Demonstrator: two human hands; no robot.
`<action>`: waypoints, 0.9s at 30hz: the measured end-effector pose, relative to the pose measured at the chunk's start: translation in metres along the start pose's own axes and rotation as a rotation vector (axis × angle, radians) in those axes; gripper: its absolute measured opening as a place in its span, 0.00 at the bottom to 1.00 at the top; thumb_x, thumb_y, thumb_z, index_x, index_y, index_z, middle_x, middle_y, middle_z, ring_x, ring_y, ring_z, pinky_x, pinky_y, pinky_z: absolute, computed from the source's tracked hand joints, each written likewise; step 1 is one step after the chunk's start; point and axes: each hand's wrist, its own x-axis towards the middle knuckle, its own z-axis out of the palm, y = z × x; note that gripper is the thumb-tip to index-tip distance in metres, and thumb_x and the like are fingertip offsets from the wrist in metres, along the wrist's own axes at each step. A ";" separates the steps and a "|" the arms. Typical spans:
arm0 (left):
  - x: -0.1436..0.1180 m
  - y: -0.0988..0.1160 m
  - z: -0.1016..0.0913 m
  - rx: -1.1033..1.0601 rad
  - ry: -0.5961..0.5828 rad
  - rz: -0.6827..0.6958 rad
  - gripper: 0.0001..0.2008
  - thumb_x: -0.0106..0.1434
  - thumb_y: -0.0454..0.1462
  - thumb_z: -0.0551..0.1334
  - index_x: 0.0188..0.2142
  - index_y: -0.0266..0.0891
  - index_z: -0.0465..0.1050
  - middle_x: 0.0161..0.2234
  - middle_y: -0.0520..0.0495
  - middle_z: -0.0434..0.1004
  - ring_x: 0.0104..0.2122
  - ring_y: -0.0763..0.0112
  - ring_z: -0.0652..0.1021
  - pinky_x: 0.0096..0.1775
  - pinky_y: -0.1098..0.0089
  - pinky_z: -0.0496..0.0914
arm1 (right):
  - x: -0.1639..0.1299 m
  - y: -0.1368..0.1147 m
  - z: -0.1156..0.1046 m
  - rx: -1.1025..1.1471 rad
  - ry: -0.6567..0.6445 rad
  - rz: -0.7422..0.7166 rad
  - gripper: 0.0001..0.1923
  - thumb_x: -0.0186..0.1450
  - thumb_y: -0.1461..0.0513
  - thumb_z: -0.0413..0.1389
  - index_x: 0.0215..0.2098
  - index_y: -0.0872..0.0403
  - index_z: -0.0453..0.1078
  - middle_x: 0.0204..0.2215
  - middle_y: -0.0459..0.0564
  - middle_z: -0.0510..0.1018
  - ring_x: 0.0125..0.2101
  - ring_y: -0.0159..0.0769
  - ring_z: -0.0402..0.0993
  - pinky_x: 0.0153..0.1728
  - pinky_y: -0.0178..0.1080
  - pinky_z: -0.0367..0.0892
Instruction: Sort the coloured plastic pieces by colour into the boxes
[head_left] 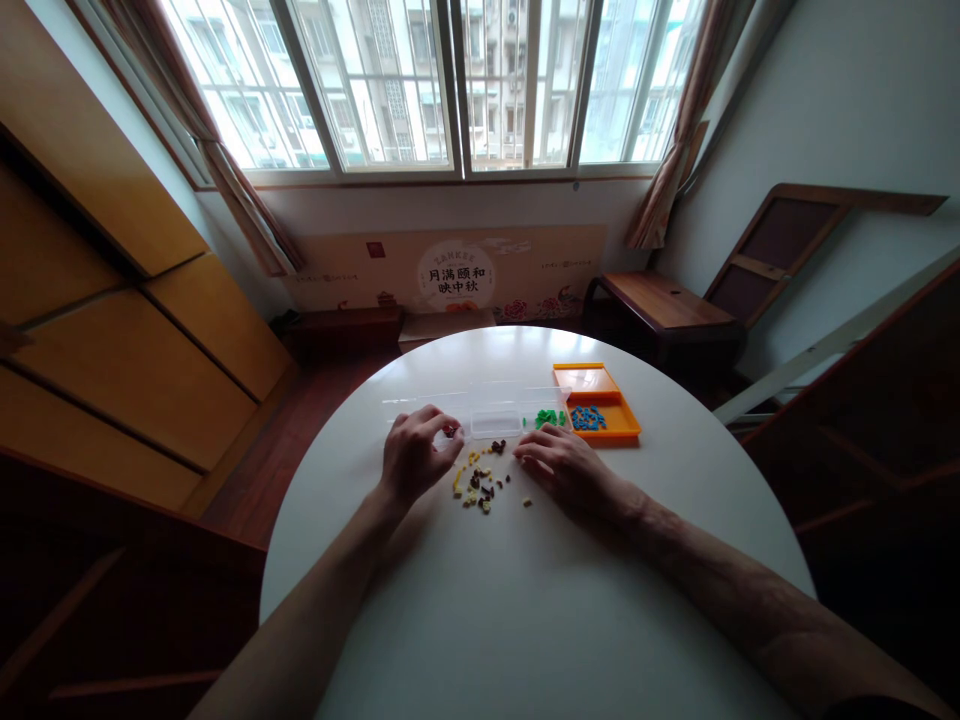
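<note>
Two bare forearms reached up from the bottom edge of the frame across a round white table [525,620]. At the centre, the left hand [414,458] had its fingers [442,424] curled closed, pinching a small dark red piece [449,430] just in front of a clear plastic box [480,410]. Whether the piece touched the box could not be told. The right hand [559,462] lay flat on the table with its fingers spread loosely open, gripping nothing, its fingertips close to the right end of the clear box.

Between the two hands, slightly below centre, lay a loose scatter of small yellow and dark brown pieces [480,482], with one stray yellow bit [527,501] just beside the right hand. A clump of green pieces [549,417] sat in the right compartment of the clear box. Right of that, an orange tray [596,385] held blue pieces [589,417] in its near section.

Farther out, a wide window [450,80] filled the top of the frame, curtains [247,200] hung at its sides, and a printed banner [457,270] ran along the wall beneath. Wooden cabinets [112,320] stood at the left, and a dark wooden bench [664,300] at the right.
</note>
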 end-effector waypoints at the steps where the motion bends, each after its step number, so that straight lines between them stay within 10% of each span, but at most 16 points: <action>1: -0.001 0.003 0.001 -0.021 -0.011 0.023 0.07 0.71 0.40 0.66 0.37 0.43 0.84 0.38 0.48 0.86 0.33 0.66 0.81 0.46 0.59 0.70 | 0.000 0.001 0.000 -0.008 0.006 0.015 0.09 0.79 0.63 0.57 0.50 0.50 0.80 0.48 0.54 0.85 0.47 0.46 0.78 0.51 0.50 0.79; 12: -0.011 0.026 0.019 -0.252 -0.215 0.272 0.08 0.75 0.41 0.66 0.40 0.46 0.84 0.41 0.49 0.87 0.38 0.67 0.84 0.47 0.60 0.71 | 0.001 0.003 0.002 -0.035 0.021 0.016 0.08 0.81 0.64 0.55 0.45 0.50 0.76 0.44 0.54 0.83 0.46 0.45 0.76 0.51 0.48 0.76; 27: -0.013 0.026 0.034 -0.352 -0.155 0.296 0.12 0.77 0.47 0.67 0.42 0.47 0.86 0.40 0.48 0.87 0.35 0.70 0.83 0.45 0.64 0.73 | 0.006 -0.012 -0.008 0.227 0.071 -0.063 0.08 0.82 0.62 0.53 0.48 0.51 0.75 0.43 0.53 0.85 0.43 0.40 0.81 0.48 0.44 0.78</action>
